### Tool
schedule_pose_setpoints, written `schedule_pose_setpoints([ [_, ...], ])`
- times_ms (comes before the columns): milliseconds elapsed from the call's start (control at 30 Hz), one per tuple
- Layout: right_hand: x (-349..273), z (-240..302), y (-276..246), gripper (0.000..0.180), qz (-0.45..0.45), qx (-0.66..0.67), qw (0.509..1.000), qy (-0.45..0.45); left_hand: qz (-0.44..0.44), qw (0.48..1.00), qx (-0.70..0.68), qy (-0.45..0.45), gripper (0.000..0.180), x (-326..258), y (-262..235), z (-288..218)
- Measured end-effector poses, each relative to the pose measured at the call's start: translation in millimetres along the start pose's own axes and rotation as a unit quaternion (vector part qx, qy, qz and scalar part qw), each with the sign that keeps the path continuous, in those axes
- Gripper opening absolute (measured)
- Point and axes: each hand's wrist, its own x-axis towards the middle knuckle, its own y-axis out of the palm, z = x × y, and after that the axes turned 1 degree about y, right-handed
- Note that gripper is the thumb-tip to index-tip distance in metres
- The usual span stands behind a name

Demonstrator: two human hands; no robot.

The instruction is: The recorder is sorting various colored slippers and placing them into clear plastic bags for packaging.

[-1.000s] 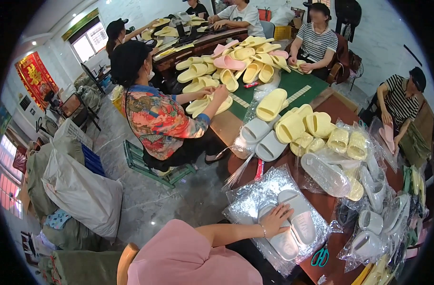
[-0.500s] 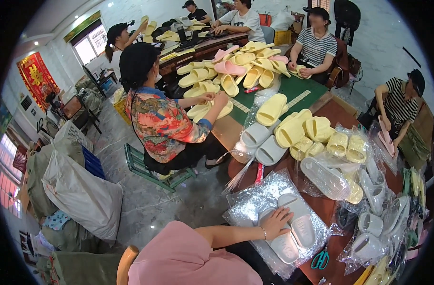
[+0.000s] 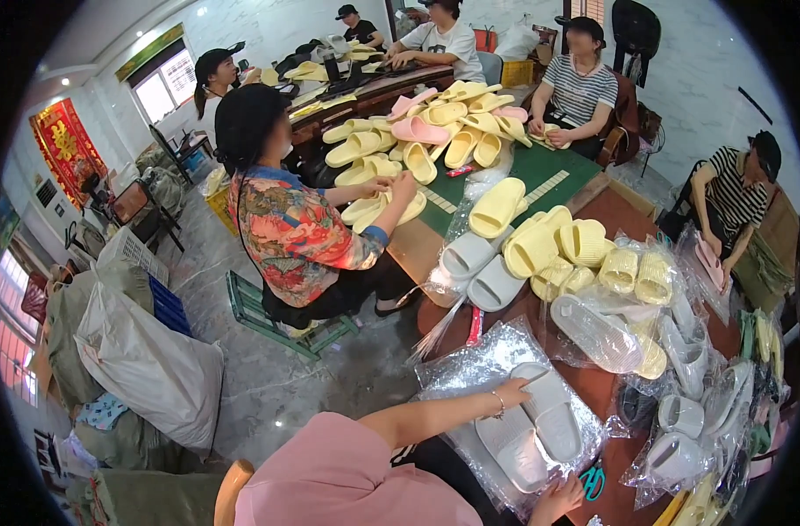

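A pair of grey slippers (image 3: 553, 412) lies side by side on a stack of clear plastic bags (image 3: 470, 364) before me. My left hand (image 3: 511, 394) reaches across to the slippers' far end, its fingers curled over the edge of one slipper. At the near right corner of the bags is my right hand (image 3: 559, 498), with fingers bent at the plastic edge. Just beyond its fingertips lie teal-handled scissors (image 3: 594, 480); their blades are hardly visible.
Loose yellow slippers (image 3: 536, 241), a grey pair (image 3: 495, 267) and several bagged pairs (image 3: 597, 333) cover the table (image 3: 584, 373) ahead and right. A co-worker in a floral shirt (image 3: 299, 232) sits left, handling yellow slippers. Other people work farther back. A white sack (image 3: 150, 351) stands on the floor.
My left hand has gone from lying flat over the slippers to their far end, and the slippers now lie turned over slightly differently. My right hand has come into view beside the scissors.
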Motion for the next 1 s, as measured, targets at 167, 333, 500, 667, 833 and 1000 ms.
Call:
schedule_pose_setpoints([
  [167, 0.4, 9.0, 12.1, 0.034, -0.067, 0.182, 0.979, 0.062, 0.067, 0.978, -0.125, -0.154, 0.032, -19.4, -6.9, -30.1],
  [333, 0.6, -4.6, 48.7, 0.037, -0.178, 0.372, 0.903, 0.116, 0.06, 0.946, -0.288, -0.138, 0.024, -13.8, -18.9, -8.9],
  [500, 25.5, 17.9, 52.4, 0.035, -0.117, 0.743, 0.611, 0.247, 0.03, 0.884, -0.431, -0.179, 0.025, -9.1, -45.8, -20.9],
  [667, 24.0, 32.2, 53.8, 0.032, 0.051, 0.718, 0.643, 0.261, 0.043, 0.792, -0.586, -0.168, 0.029, -1.6, -55.4, -23.9],
  [833, 22.2, 36.3, 72.8, 0.042, 0.151, 0.199, 0.955, -0.161, -0.029, 0.813, -0.58, -0.045, 0.034, 40.5, -110.6, -120.5],
  [1000, 26.3, 49.7, 62.7, 0.046, 0.201, 0.183, 0.954, -0.126, -0.15, 0.785, -0.595, 0.08, 0.037, 152.4, -175.4, -192.8],
])
